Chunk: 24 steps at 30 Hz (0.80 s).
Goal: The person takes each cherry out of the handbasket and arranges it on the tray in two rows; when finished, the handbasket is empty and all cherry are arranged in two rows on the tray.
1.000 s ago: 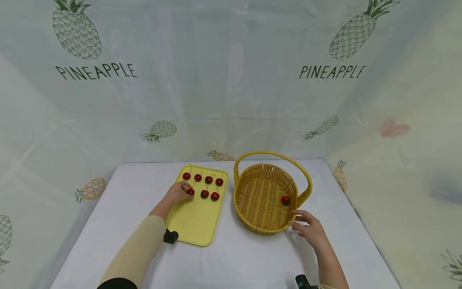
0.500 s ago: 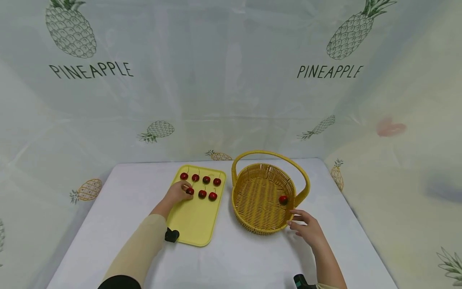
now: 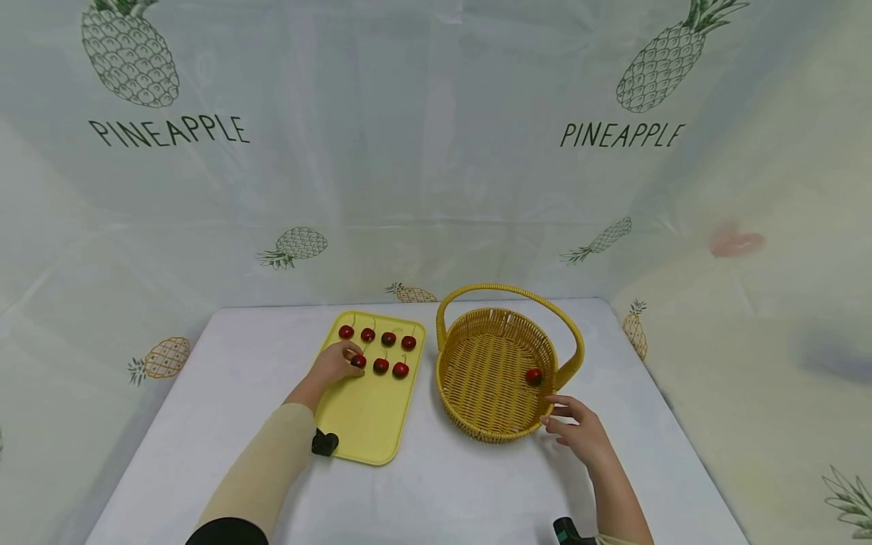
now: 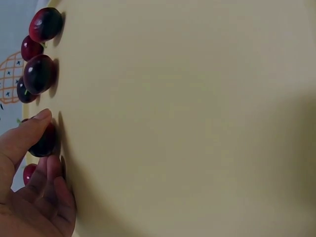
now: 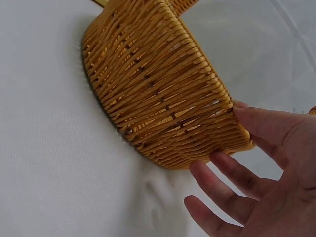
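Note:
My left hand [image 3: 338,362] is over the yellow tray [image 3: 361,424], pinching a dark red cherry [image 3: 358,361] at the left of the nearer row. In the left wrist view the thumb lies across that cherry [image 4: 45,143], with the other fingers curled below it. More cherries with stems [image 3: 388,338] sit on the tray's far half. To the right stands a round yellow wicker basket [image 3: 487,378] with one cherry [image 3: 534,377] inside. My right hand [image 3: 577,429] holds the basket's near right rim, thumb at the edge, while the other fingers spread by the woven wall [image 5: 163,94].
The basket's tall arched handle [image 3: 507,288] rises above its bowl, its right end near my right hand. Tray and basket stand side by side on a white table [image 3: 436,499]. A pineapple-print curtain [image 3: 436,166] hangs behind the table.
The head view has shifted slightly, so everything appears a little further left. Both hands keep their places, the left at the cherry and the right at the basket rim.

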Each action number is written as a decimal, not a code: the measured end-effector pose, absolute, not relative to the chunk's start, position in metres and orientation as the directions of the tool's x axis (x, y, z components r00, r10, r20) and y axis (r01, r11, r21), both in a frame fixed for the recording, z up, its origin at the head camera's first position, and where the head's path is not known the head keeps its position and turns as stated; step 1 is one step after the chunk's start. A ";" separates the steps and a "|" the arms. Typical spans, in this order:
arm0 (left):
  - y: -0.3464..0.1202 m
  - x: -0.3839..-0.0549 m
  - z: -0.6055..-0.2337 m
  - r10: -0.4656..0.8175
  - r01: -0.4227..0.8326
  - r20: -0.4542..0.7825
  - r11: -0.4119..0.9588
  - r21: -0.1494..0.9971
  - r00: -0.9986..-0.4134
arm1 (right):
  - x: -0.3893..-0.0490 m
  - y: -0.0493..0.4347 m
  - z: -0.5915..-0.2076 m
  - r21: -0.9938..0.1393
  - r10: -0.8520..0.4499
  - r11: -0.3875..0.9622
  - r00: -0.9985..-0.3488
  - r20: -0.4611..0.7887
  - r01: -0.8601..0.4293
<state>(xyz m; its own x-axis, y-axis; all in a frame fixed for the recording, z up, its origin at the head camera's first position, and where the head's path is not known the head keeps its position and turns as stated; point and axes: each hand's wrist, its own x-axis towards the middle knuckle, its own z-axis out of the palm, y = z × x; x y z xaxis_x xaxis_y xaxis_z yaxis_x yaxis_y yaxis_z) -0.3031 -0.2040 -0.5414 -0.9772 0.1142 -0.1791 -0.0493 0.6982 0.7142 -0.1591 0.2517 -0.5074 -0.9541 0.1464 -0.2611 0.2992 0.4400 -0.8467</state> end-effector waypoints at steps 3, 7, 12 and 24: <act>-0.204 -0.302 -0.541 0.114 -0.049 -0.179 0.697 0.715 -0.977 | -0.159 0.251 -0.507 -0.848 0.143 0.439 -0.955 -0.260 0.296; -0.204 -0.301 -0.540 0.118 -0.044 -0.176 0.699 0.713 -0.977 | -0.158 0.251 -0.507 -0.847 0.142 0.442 -0.956 -0.258 0.295; -0.205 -0.301 -0.540 0.117 -0.040 -0.170 0.698 0.715 -0.979 | -0.158 0.251 -0.507 -0.847 0.144 0.443 -0.956 -0.257 0.294; -0.208 -0.302 -0.540 0.110 -0.060 -0.181 0.677 0.734 -0.977 | -0.159 0.251 -0.508 -0.844 0.142 0.450 -0.957 -0.254 0.291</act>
